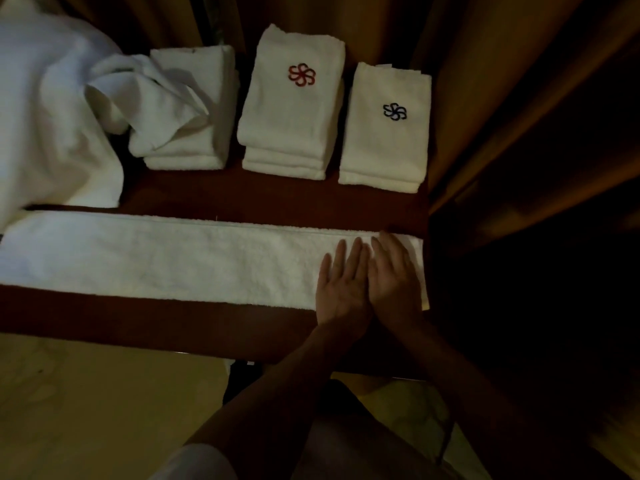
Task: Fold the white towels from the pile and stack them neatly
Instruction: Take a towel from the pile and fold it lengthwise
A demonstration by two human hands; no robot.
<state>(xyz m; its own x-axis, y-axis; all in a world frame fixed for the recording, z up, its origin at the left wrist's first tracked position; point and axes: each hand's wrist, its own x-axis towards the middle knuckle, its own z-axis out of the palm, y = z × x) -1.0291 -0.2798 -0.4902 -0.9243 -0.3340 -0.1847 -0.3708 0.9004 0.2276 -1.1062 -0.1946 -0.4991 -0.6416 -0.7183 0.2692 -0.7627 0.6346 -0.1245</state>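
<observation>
Both your hands lie flat on the right end of the long folded strip of white terry towel.

Your left hand and right hand press side by side, touching, fingers straight and nearly together, gripping nothing. The strip runs across the front of the dark red-brown wooden table, from its left edge to its right edge. Behind it you have three stacks of folded white towels: a plain stack on the left, a stack with a red flower emblem in the middle, and a stack with a dark blue flower emblem on the right. The loose pile of unfolded white towels sits at far left, one crumpled part draped over the plain stack. Tan curtains hang behind.
</observation>
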